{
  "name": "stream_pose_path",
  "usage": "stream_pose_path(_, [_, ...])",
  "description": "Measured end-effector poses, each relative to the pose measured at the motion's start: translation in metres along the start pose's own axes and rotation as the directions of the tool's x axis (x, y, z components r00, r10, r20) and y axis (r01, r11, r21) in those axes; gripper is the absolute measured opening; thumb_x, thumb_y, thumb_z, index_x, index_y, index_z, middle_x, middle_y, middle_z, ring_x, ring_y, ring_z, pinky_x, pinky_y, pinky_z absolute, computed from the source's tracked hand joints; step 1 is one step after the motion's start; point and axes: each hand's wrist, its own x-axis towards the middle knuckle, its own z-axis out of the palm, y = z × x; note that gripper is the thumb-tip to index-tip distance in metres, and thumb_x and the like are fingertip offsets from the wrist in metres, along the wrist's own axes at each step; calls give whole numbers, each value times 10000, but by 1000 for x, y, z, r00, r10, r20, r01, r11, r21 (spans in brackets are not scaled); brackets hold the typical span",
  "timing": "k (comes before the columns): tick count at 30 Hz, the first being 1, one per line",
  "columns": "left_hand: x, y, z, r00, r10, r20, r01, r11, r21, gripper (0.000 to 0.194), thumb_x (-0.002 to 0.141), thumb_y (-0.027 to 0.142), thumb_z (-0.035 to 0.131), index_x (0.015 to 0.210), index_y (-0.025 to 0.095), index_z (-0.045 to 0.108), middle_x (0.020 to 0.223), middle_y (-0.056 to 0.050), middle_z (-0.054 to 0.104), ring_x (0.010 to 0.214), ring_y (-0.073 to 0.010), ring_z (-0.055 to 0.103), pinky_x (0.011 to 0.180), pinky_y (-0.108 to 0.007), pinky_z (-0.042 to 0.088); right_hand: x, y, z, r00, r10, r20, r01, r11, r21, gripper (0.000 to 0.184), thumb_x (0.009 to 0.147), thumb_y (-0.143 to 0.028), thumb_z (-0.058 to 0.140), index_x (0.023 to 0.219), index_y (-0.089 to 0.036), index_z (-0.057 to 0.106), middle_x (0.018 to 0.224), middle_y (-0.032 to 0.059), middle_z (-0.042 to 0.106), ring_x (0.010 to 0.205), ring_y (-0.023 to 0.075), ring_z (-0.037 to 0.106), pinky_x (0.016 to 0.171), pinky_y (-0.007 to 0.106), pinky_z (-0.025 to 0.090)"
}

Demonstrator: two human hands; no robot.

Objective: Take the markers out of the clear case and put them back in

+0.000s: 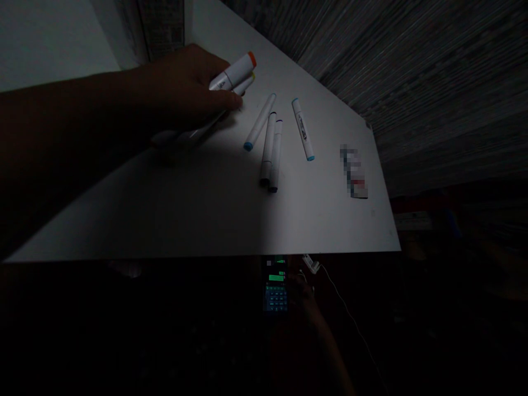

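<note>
My left hand (202, 88) is closed around several white markers, one with an orange end (243, 65) and one with a yellow end (246, 82). It is held over the upper left of a white table (223, 214). Just right of it lie a blue-ended marker (260, 122) and two dark-ended markers (268, 148) side by side. Apart from these rests another light-blue-ended marker (303, 129). Below the table's front edge, my right hand (303, 291) grips the right side of a lit phone (276, 291) with a keypad on screen. Darkness hides most of its fingers.
A small blurred-out item (355, 171) lies near the table's right side. A white plug or adapter (310, 264) with a thin cable (350, 316) is below the front edge. Ribbed grey material (355, 49) borders the far edge. The lower area is very dark.
</note>
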Motion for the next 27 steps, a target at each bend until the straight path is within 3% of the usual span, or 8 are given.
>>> stream_pose_path(5, [1, 0, 0, 1000, 4, -5, -4, 1000, 19, 285, 778, 336, 551, 916, 95, 613, 591, 45, 452, 501, -41, 381, 637, -235, 368, 3, -1, 5, 1000, -16, -19, 16, 1000, -14, 426, 556, -473, 753, 847, -192, 621, 849, 32, 651, 740, 189, 598, 613, 283, 454])
stream_pose_path(12, [0, 1, 0, 1000, -3, 4, 3, 1000, 23, 259, 779, 321, 538, 884, 93, 603, 579, 55, 438, 485, -26, 365, 588, -189, 325, 13, 7, 8, 984, -131, -118, 124, 990, -68, 450, 516, -539, 744, 781, -199, 615, 762, 15, 645, 732, 194, 594, 625, 295, 466])
stream_pose_path(16, [2, -3, 0, 1000, 23, -3, -23, 999, 27, 301, 772, 368, 541, 882, 95, 606, 579, 49, 452, 480, -34, 380, 571, -194, 327, 13, 8, 6, 991, -113, -68, 106, 989, -99, 374, 674, -520, 665, 856, -198, 610, 787, 26, 641, 753, 194, 602, 631, 308, 484])
stream_pose_path(20, [2, -3, 0, 1000, 26, -10, -26, 999, 43, 286, 773, 350, 535, 869, 90, 608, 595, 44, 459, 503, -40, 391, 619, -225, 375, 4, 6, 3, 992, -117, -55, 110, 987, -115, 296, 864, -394, 522, 1023, -149, 570, 977, 57, 604, 829, 148, 588, 729, 326, 504])
stream_pose_path(27, [0, -2, 1, 1000, -14, 7, 14, 999, -46, 283, 781, 349, 533, 914, 116, 620, 597, 25, 469, 544, -70, 406, 662, -255, 397, -9, 3, 4, 990, -135, -45, 127, 982, -141, 293, 883, -330, 511, 1119, -158, 536, 1119, 77, 554, 936, 170, 568, 791, 360, 502])
